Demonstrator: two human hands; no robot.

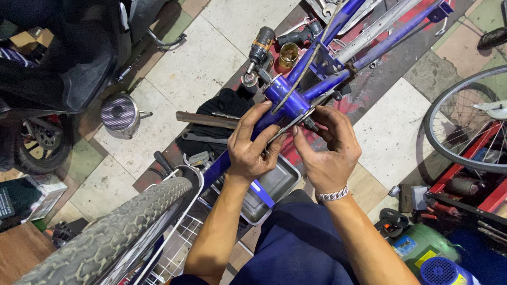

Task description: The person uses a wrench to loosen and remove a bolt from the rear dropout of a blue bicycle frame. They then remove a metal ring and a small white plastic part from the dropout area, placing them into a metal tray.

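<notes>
A blue bicycle frame lies upside down in front of me, its bottom bracket shell at the centre. My left hand wraps around the blue down tube just below the shell. My right hand, with a silver chain bracelet on the wrist, pinches a small dark axle part at the side of the shell. A thin brake cable runs along the frame over the shell. The knobby front tyre sits at the lower left.
A cordless drill and a brass cup lie on the tiled floor beyond the frame. A metal tray, wrenches, a black cloth, a steel pot, a scooter and a spoked wheel surround me.
</notes>
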